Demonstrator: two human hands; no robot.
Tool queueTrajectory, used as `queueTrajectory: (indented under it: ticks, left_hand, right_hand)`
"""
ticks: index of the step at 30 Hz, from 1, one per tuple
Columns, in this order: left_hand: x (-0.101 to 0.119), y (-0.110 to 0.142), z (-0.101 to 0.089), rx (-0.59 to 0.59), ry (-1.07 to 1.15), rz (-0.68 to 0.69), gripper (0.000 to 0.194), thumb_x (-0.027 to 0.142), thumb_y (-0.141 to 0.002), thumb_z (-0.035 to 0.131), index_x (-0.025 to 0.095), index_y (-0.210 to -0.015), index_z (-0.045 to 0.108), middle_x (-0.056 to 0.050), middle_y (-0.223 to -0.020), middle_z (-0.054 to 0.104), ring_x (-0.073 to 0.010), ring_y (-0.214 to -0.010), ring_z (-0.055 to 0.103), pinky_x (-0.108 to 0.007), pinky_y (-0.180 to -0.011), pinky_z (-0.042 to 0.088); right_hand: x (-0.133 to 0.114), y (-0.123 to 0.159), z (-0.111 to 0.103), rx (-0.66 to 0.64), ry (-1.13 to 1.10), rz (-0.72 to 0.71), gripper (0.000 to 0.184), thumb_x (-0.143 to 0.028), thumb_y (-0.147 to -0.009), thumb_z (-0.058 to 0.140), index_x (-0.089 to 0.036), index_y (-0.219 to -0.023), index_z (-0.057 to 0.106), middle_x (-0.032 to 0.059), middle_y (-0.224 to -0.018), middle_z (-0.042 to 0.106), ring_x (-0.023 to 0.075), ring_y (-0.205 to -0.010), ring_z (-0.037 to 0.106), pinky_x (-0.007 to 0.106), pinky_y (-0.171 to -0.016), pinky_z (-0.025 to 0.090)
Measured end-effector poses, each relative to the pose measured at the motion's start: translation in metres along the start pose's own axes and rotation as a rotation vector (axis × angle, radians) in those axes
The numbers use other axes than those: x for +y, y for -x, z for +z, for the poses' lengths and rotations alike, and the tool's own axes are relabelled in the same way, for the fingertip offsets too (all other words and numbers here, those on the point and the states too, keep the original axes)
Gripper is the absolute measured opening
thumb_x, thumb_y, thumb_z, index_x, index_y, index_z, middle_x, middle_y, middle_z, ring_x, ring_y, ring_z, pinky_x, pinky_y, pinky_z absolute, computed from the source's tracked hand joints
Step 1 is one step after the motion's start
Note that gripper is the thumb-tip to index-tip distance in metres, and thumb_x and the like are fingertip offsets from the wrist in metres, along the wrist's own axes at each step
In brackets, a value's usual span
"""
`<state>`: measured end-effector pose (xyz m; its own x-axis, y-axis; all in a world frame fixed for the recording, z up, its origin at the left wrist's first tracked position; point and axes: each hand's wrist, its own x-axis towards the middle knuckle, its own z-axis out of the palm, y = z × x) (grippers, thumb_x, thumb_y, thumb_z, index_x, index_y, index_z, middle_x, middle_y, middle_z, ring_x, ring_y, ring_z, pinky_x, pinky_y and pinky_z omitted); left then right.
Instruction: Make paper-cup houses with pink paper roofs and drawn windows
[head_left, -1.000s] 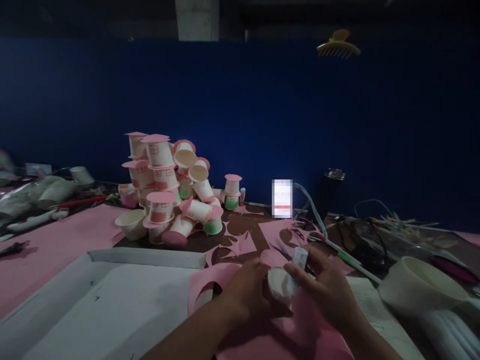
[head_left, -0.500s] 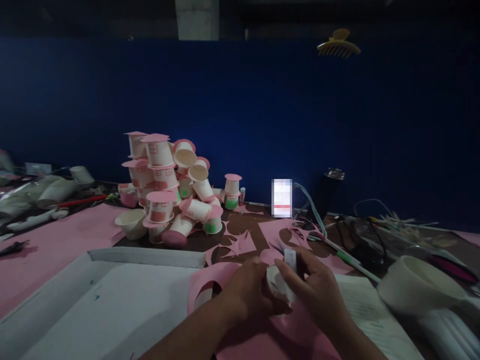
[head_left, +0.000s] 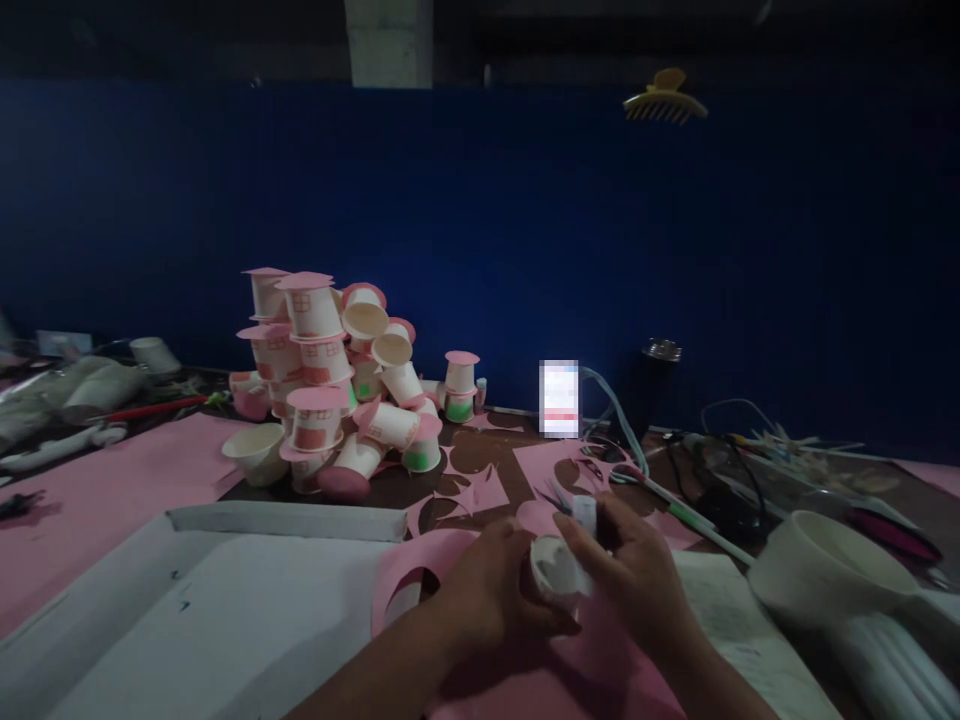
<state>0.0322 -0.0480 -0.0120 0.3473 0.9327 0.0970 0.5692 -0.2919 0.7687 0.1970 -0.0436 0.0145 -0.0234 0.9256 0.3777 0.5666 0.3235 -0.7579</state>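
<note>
White paper is forming the small, round-ended cup point(head_left: 553, 572) that the left hand point(head_left: 496, 578) is gripping near the middle of the scene, its fingers wrapping around the cup's wall. One pale round end is facing up and toward the viewer; whether it is the mouth or the base is hard to tell. Beside it, the right hand point(head_left: 634, 562) is pinching a short white cylindrical tube point(head_left: 585, 513) between thumb and fingers, the tube standing close against the cup's right side. Both grips are narrow, each closing on its object.

The cup is probably very light and thin-walled, so hard squeezing would be denting it; the firmest hold is likely around the wall close to a rim. The tube is looking stiff and smooth, perhaps a little slippery, and its middle is offering the best purchase.

Under the hands, a pink paper sheet point(head_left: 592, 675) is lying, with thin-bladed scissors point(head_left: 556, 497) resting beyond.

Marks on the tube are blurring past reading. Faint lines are running across the off-white paper sheet point(head_left: 731, 610) at near right, and the bright rectangular panel point(head_left: 559, 400) at the far side is showing only blocks; no brand is legible.
</note>
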Motion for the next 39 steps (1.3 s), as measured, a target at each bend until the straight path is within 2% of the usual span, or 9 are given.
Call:
queueTrajectory:
  ticks: [5, 8, 12, 15, 19, 24, 30, 36, 39]
  left_hand:
    - [-0.002, 0.001, 0.001, 0.012, 0.016, -0.039, 0.049, 0.051, -0.05, 0.078, 0.02, -0.087, 0.066, -0.003, -0.09, 0.058, -0.018, -0.076, 0.052, -0.029, -0.064, 0.038]
    - [0.0, 0.002, 0.0, 0.008, 0.06, -0.059, 0.05, 0.048, -0.05, 0.079, 0.02, -0.089, 0.065, -0.002, -0.089, 0.058, -0.0174, -0.075, 0.052, -0.029, -0.064, 0.039]
    - [0.001, 0.003, -0.002, 0.0, 0.144, -0.04, 0.05, 0.043, -0.05, 0.081, 0.02, -0.092, 0.065, -0.003, -0.096, 0.06, -0.0178, -0.079, 0.054, -0.029, -0.068, 0.042]
    - [0.002, 0.004, -0.001, -0.023, 0.223, -0.03, 0.049, 0.037, -0.052, 0.081, 0.019, -0.094, 0.063, -0.004, -0.098, 0.062, -0.0181, -0.081, 0.055, -0.029, -0.071, 0.043]
    - [0.006, 0.003, -0.001, -0.065, 0.354, -0.02, 0.041, 0.026, -0.056, 0.078, 0.017, -0.092, 0.061, -0.003, -0.092, 0.064, -0.0171, -0.079, 0.055, -0.028, -0.068, 0.044]
    - [0.007, 0.002, -0.003, -0.04, 0.376, 0.067, 0.049, 0.02, -0.055, 0.078, 0.02, -0.101, 0.061, -0.002, -0.098, 0.065, -0.017, -0.083, 0.056, -0.026, -0.07, 0.043]
    - [0.009, 0.004, -0.007, -0.069, 0.29, 0.053, 0.037, 0.024, -0.058, 0.076, 0.018, -0.092, 0.063, -0.001, -0.091, 0.065, -0.0151, -0.076, 0.056, -0.024, -0.063, 0.042]
    - [0.01, 0.004, -0.01, -0.075, 0.168, 0.024, 0.039, 0.031, -0.058, 0.075, 0.017, -0.092, 0.063, -0.003, -0.088, 0.065, -0.0154, -0.071, 0.054, -0.025, -0.06, 0.04]
    - [0.008, 0.004, -0.009, -0.09, 0.109, 0.013, 0.031, 0.035, -0.06, 0.073, 0.016, -0.083, 0.063, -0.002, -0.079, 0.064, -0.0141, -0.064, 0.052, -0.025, -0.053, 0.037]
  right_hand:
    - [-0.002, 0.0, 0.005, 0.075, -0.018, 0.017, 0.032, -0.048, -0.078, 0.062, -0.021, -0.065, 0.049, -0.0057, -0.058, 0.044, 0.0113, -0.055, 0.041, 0.022, -0.052, 0.037]
    - [-0.001, -0.003, 0.002, 0.125, -0.086, 0.056, 0.031, -0.05, -0.078, 0.061, -0.02, -0.077, 0.058, -0.0027, -0.064, 0.054, 0.0136, -0.059, 0.049, 0.023, -0.055, 0.042]
    - [0.001, -0.006, -0.005, 0.134, -0.114, 0.065, 0.044, -0.052, -0.082, 0.055, -0.018, -0.109, 0.062, 0.0064, -0.089, 0.066, 0.0225, -0.083, 0.062, 0.029, -0.07, 0.05]
    - [0.004, -0.008, -0.008, 0.086, -0.074, 0.008, 0.047, -0.05, -0.085, 0.051, -0.019, -0.119, 0.058, 0.0087, -0.099, 0.067, 0.0262, -0.1, 0.06, 0.035, -0.083, 0.05]
    - [0.012, -0.009, -0.006, 0.035, -0.034, -0.072, 0.047, -0.049, -0.088, 0.047, -0.022, -0.126, 0.053, 0.0106, -0.119, 0.062, 0.0284, -0.115, 0.054, 0.043, -0.096, 0.043]
    - [0.014, -0.007, -0.002, -0.042, -0.047, -0.118, 0.043, -0.041, -0.091, 0.047, -0.023, -0.129, 0.051, 0.0086, -0.121, 0.062, 0.0242, -0.11, 0.058, 0.039, -0.095, 0.045]
    - [0.012, -0.005, -0.003, -0.125, 0.016, -0.199, 0.042, -0.038, -0.092, 0.046, -0.024, -0.131, 0.05, 0.0091, -0.123, 0.062, 0.025, -0.116, 0.054, 0.04, -0.095, 0.045]
    - [0.014, 0.0, -0.008, -0.192, 0.041, -0.278, 0.046, -0.034, -0.093, 0.044, -0.028, -0.139, 0.039, 0.0063, -0.126, 0.059, 0.022, -0.115, 0.054, 0.037, -0.096, 0.043]
    - [0.013, 0.001, -0.012, -0.237, 0.037, -0.294, 0.047, -0.033, -0.094, 0.044, -0.03, -0.14, 0.036, 0.0056, -0.13, 0.056, 0.0204, -0.113, 0.055, 0.035, -0.096, 0.043]
